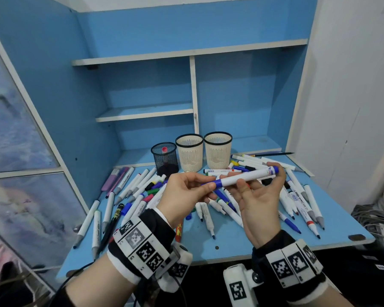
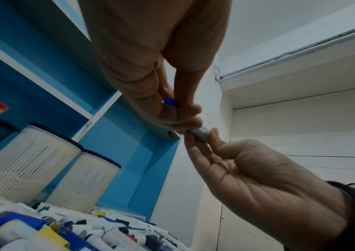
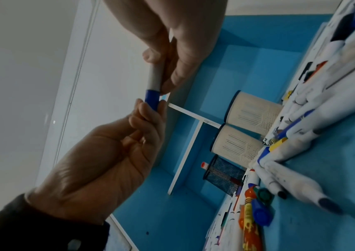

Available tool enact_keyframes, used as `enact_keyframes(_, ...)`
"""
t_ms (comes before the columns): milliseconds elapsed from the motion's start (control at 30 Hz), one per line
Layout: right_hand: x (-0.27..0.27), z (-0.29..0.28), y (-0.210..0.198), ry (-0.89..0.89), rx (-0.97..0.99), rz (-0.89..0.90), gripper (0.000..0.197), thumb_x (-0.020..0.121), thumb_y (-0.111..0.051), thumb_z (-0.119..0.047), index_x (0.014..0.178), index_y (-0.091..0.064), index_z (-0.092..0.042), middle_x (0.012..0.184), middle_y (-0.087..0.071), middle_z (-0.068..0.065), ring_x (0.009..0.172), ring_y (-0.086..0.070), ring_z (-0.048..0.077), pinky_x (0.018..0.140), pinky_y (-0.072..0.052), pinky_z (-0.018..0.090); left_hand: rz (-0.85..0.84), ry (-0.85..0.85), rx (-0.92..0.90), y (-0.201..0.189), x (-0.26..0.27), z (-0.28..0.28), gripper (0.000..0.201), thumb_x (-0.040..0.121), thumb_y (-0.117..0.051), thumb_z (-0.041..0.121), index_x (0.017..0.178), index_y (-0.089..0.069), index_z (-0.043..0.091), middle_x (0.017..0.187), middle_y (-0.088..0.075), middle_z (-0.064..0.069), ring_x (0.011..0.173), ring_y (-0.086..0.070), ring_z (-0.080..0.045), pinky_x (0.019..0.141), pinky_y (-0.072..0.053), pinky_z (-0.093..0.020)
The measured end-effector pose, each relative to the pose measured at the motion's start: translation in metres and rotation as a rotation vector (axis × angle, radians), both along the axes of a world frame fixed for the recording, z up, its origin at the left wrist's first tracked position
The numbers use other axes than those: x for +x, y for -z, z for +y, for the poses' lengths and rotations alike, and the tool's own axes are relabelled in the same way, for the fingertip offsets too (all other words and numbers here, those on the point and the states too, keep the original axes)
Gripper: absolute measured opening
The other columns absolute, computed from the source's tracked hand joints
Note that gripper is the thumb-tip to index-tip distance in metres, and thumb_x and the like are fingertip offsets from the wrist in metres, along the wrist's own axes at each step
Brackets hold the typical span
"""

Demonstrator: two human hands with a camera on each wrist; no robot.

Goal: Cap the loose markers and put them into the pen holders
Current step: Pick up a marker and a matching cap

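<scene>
Capping blue marker [image 1: 246, 177], held mid-air over desk [image 1: 242, 247] centre.
Left hand [image 1: 186, 196] pinching blue cap [image 1: 216, 184]; right hand [image 1: 259, 196] gripping white barrel. Pen holders [image 1: 190, 152] behind, near back edge; loose markers [image 1: 297, 200] strewn below.

So both hands are on one marker [image 3: 155, 76]: the right hand [image 3: 178, 42] grips the white barrel from above, and the left hand [image 3: 112, 152] pinches the blue cap [image 3: 152, 99] from below. Behind sit two cream holders [image 3: 251, 112] and a black mesh holder [image 3: 223, 176] with a red-ended marker [image 3: 204, 164] inside. Loose markers [image 3: 322, 110] cover the blue table [image 3: 322, 169].
</scene>
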State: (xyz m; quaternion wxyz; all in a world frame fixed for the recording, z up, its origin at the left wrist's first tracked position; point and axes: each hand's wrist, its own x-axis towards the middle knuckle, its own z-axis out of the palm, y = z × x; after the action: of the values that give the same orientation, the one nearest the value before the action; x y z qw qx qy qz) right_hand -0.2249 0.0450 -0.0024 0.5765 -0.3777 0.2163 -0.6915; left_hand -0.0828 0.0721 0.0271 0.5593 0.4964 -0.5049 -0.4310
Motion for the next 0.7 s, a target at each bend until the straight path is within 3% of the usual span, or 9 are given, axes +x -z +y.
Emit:
enact_keyframes(133, -0.001, -0.001, -0.001, -0.023, -0.029, 0.024, 0.067, 0.089, -0.042, 0.017, 0.129, -0.029, -0.035, 0.098, -0.065, 0.013, 0.084, -0.070, 0.019, 0.070, -0.057, 0.031, 0.033, 0.043, 0.047, 0.000, -0.003, -0.001, 0.011, 0.086, -0.059, -0.004, 0.095, -0.065, -0.007, 0.072, -0.069, -0.014, 0.053, -0.065, -0.013, 0.050, -0.050, -0.016)
enact_keyframes(200, -0.004, -0.002, -0.005, -0.035, -0.049, 0.065, 0.068, 0.089, -0.045, 0.015, 0.134, -0.029, -0.034, 0.096, -0.067, 0.015, 0.087, -0.070, 0.024, 0.074, -0.057, 0.035, 0.059, 0.077, 0.070, 0.001, -0.003, -0.001, 0.008, 0.087, -0.058, -0.002, 0.091, -0.065, -0.003, 0.072, -0.071, -0.011, 0.054, -0.065, -0.014, 0.051, -0.050, -0.017)
enact_keyframes(300, -0.011, -0.006, -0.013, -0.060, -0.080, 0.167, 0.071, 0.086, -0.053, 0.013, 0.137, -0.036, -0.033, 0.096, -0.067, 0.019, 0.089, -0.070, 0.026, 0.073, -0.057, 0.034, -0.084, 0.072, 0.045, 0.002, 0.000, -0.003, 0.006, 0.085, -0.064, 0.007, 0.084, -0.069, 0.007, 0.073, -0.072, -0.004, 0.063, -0.066, -0.010, 0.060, -0.052, -0.018)
enact_keyframes(367, -0.017, -0.009, -0.018, -0.087, -0.103, 0.297, 0.070, 0.081, -0.060, 0.011, 0.134, -0.044, -0.033, 0.090, -0.069, 0.016, 0.086, -0.070, 0.022, 0.074, -0.057, 0.031, -0.212, 0.031, -0.022, -0.004, 0.004, -0.007, 0.004, 0.081, -0.069, 0.015, 0.084, -0.072, 0.014, 0.076, -0.073, 0.001, 0.071, -0.066, -0.007, 0.067, -0.052, -0.018)
enact_keyframes(433, -0.021, -0.012, -0.021, -0.098, -0.148, 0.526, 0.061, 0.079, -0.066, 0.006, 0.128, -0.054, -0.027, 0.081, -0.068, 0.007, 0.077, -0.067, 0.015, 0.073, -0.054, 0.021, -0.220, -0.004, -0.076, -0.015, 0.010, -0.009, 0.009, 0.080, -0.070, 0.016, 0.089, -0.072, 0.016, 0.078, -0.073, 0.004, 0.074, -0.066, -0.006, 0.070, -0.054, -0.018)
enact_keyframes(500, -0.024, -0.013, -0.023, -0.110, -0.200, 0.736, 0.051, 0.078, -0.070, 0.002, 0.112, -0.062, -0.035, 0.076, -0.061, 0.002, 0.070, -0.057, 0.013, 0.070, -0.050, 0.014, -0.201, -0.026, -0.112, -0.029, 0.015, -0.011, 0.015, 0.079, -0.070, 0.016, 0.094, -0.071, 0.014, 0.079, -0.073, 0.004, 0.073, -0.066, -0.004, 0.068, -0.053, -0.017)
enact_keyframes(567, -0.026, -0.013, -0.023, -0.117, -0.228, 0.842, 0.049, 0.079, -0.071, -0.002, 0.099, -0.062, -0.045, 0.076, -0.056, 0.001, 0.068, -0.050, 0.013, 0.069, -0.048, 0.015, -0.216, -0.017, -0.148, -0.042, 0.018, -0.012, 0.020, 0.078, -0.070, 0.013, 0.098, -0.070, 0.012, 0.081, -0.072, 0.001, 0.072, -0.066, -0.003, 0.066, -0.051, -0.014)
enact_keyframes(700, -0.025, -0.013, -0.026, -0.113, -0.265, 0.912, 0.048, 0.080, -0.071, -0.006, 0.095, -0.060, -0.051, 0.078, -0.058, -0.001, 0.070, -0.051, 0.012, 0.073, -0.050, 0.021, -0.364, 0.050, -0.190, -0.059, 0.020, -0.011, 0.021, 0.075, -0.074, 0.010, 0.095, -0.072, 0.015, 0.083, -0.073, -0.004, 0.073, -0.066, -0.007, 0.069, -0.054, -0.016)
